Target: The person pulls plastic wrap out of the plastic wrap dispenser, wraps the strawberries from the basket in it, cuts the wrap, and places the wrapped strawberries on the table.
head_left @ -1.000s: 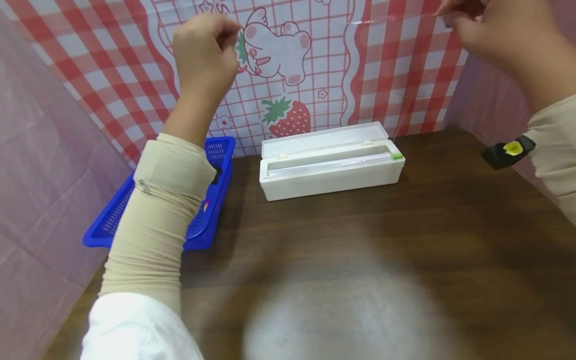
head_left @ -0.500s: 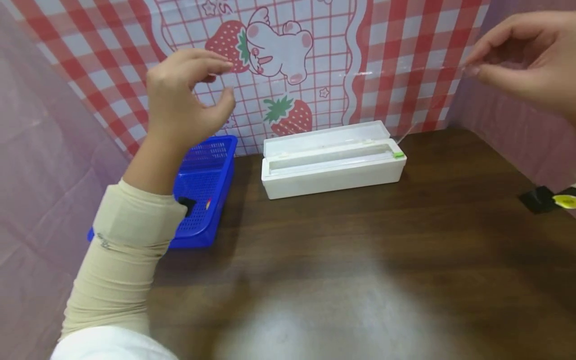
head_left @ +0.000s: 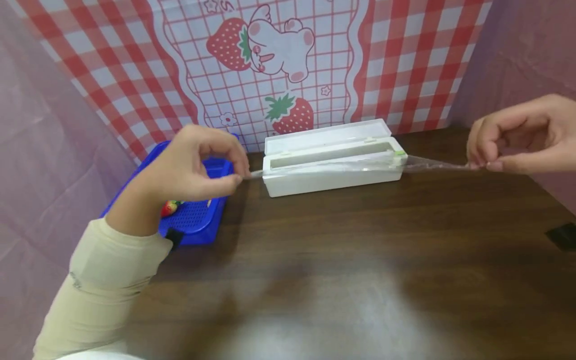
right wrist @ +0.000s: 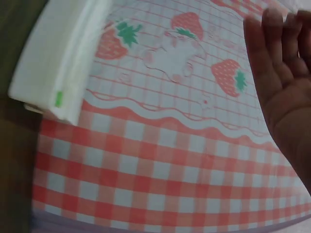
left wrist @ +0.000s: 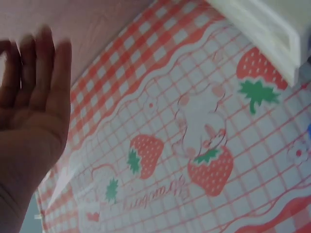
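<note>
A thin strip of clear plastic wrap (head_left: pixel 434 164) stretches across the head view between my two hands. My left hand (head_left: pixel 198 162) pinches its left end between thumb and fingertips. At the other end, my right hand (head_left: pixel 531 135) pinches it the same way. Behind the wrap, and overlapped by it, stands a long white wrap dispenser box (head_left: pixel 333 184) with its lid tipped back. A green slider (head_left: pixel 399 153) sits at its right end. In the wrist views the left hand (left wrist: pixel 36 97) and right hand (right wrist: pixel 289 82) appear at the edges, with the film barely visible.
Behind my left hand lies a blue plastic basket (head_left: pixel 204 235) with a small strawberry (head_left: pixel 169 208) in it. A strawberry-patterned checked cloth (head_left: pixel 405 60) hangs behind the brown table (head_left: pixel 342 250). Pink cloth (head_left: pixel 49 175) borders the sides.
Both hands have come down from in front of the back cloth to the box's height. The left fingers, spread apart half a second ago, now pinch the wrap. The strawberry has come into sight.
</note>
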{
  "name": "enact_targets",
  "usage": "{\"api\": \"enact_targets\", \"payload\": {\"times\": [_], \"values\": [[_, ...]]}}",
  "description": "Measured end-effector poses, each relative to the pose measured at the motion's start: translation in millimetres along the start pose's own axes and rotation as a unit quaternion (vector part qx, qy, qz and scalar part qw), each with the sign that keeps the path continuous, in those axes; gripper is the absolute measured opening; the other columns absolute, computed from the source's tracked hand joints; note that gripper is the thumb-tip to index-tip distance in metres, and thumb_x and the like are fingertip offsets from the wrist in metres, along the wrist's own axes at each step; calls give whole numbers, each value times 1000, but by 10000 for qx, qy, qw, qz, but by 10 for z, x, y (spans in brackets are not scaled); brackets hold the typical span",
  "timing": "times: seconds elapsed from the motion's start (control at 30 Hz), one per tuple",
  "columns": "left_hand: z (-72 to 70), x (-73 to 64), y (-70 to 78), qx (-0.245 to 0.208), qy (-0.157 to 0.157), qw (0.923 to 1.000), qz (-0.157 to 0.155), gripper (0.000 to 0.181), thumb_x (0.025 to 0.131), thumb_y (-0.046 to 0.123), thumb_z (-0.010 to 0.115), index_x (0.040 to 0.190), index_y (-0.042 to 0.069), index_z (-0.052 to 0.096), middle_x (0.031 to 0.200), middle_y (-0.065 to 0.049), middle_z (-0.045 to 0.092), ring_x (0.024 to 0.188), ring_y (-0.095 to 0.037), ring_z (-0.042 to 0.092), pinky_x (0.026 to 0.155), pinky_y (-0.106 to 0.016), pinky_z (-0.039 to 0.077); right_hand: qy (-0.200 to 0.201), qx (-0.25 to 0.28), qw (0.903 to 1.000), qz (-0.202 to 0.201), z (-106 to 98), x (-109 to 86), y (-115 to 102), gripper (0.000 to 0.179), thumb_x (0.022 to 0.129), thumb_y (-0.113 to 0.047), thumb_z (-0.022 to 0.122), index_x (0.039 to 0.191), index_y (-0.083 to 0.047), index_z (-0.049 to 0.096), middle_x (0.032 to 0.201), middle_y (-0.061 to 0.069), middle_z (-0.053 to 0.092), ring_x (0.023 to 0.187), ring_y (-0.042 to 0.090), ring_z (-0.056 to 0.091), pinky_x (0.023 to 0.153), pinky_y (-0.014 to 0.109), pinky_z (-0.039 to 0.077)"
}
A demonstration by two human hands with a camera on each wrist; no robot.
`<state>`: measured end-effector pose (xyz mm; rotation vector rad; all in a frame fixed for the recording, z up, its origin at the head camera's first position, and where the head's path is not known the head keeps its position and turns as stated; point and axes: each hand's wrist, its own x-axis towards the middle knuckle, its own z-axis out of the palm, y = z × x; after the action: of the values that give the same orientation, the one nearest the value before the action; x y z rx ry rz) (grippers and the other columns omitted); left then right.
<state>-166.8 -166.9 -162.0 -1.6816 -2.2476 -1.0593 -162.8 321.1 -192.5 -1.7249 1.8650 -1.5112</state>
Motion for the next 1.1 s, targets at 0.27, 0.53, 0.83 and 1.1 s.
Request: {"api": "enact_targets", "payload": {"times": [0.27,0.53,0.83,1.1], "values": [[584,-188,-156,-1470,-2518,9461,-1411,8,74,1,62,73,8,65,69,7,60,65,-10,58,61,-31,56,-1565,-404,9754,1500,472,-98,329,41,68,24,62,90,-10,54,80,2,53,72,12,55,60,26,51],[1241,-339,-455,-1094,-3502,9145,-1707,14,72,1,65,65,13,61,60,14,52,57,1,48,54,-17,45,-1843,-155,9484,2576,760,-186,775,31,78,14,65,86,-15,60,75,-3,57,68,-3,50,56,20,50],[1592,-466,-616,145,-3796,9153,-1342,17,66,9,73,61,19,60,58,16,49,57,3,43,52,-12,38,-1870,39,9396,2867,905,-281,1088,18,81,2,69,92,-12,72,85,-1,65,71,-1,57,56,23,54],[1585,-479,-636,256,-3822,9153,-1247,12,67,13,78,75,15,69,73,12,57,70,-2,51,63,-11,42,-1788,-385,9380,2946,916,-291,1103,11,86,-11,70,96,-15,75,92,-4,63,78,4,60,61,26,56]]}}
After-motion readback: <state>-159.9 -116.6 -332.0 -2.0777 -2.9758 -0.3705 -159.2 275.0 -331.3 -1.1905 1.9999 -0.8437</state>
